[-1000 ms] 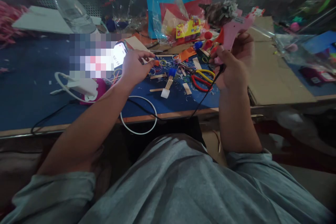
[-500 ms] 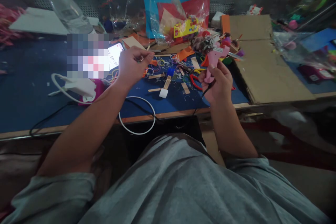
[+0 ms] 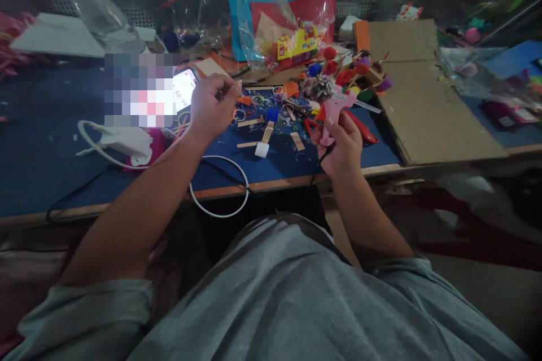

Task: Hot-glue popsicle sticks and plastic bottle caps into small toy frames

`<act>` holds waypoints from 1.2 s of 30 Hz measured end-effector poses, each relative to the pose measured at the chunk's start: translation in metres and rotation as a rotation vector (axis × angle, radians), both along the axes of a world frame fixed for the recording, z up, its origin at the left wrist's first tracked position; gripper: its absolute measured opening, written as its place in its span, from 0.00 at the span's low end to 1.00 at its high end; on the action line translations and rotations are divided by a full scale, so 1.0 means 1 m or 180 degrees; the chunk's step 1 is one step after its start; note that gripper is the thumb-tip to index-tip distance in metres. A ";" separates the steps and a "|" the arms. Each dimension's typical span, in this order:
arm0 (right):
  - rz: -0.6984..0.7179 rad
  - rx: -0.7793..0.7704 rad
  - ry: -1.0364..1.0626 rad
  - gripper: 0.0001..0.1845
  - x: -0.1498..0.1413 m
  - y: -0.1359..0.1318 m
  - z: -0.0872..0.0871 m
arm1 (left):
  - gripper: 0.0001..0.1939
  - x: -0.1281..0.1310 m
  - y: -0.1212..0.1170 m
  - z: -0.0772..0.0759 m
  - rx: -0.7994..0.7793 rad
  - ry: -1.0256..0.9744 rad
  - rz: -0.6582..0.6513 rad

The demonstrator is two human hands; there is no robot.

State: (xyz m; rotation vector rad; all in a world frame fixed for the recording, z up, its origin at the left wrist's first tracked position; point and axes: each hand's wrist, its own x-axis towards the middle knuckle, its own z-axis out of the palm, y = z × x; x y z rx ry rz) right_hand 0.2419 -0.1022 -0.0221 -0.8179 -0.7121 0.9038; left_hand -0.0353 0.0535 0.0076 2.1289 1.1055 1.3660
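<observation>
My right hand (image 3: 345, 146) is wrapped round the handle of a pink glue gun (image 3: 335, 110), whose nozzle end is covered in grey matted fluff. A clear glue stick (image 3: 367, 106) juts from its back. My left hand (image 3: 210, 106) hovers over the table beside a lit phone (image 3: 184, 89), thumb and fingers pinched together; whatever is between the tips is too small to make out. Between the hands lies a small piece of wooden sticks (image 3: 267, 134) with a blue end and a white end. Red-handled pliers (image 3: 310, 125) are partly hidden behind my right hand.
Colourful craft bits (image 3: 359, 70) crowd the back right, against cardboard (image 3: 440, 107). A plastic bag (image 3: 292, 39) stands behind. On the left are a white charger (image 3: 131, 140) in a purple socket, a looped white cable (image 3: 247, 180) and a clear bottle (image 3: 99, 14).
My right hand has brought the glue gun down and leftward, closer to the table's middle. My left hand has drawn back slightly from the scattered bits, its fingers pinching closer together.
</observation>
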 end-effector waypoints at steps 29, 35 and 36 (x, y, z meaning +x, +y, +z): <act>0.0403 -0.0134 -0.0082 0.23 -0.007 -0.020 0.011 | 0.15 0.007 -0.013 0.003 0.0296 -0.0275 -0.0774; 0.0726 -0.0078 -0.0165 0.23 -0.008 -0.024 0.014 | 0.23 0.009 -0.021 0.005 0.0100 -0.0470 -0.1322; 0.0711 -0.0069 -0.0172 0.22 -0.008 -0.024 0.014 | 0.22 0.008 -0.024 0.007 -0.0005 -0.0373 -0.1287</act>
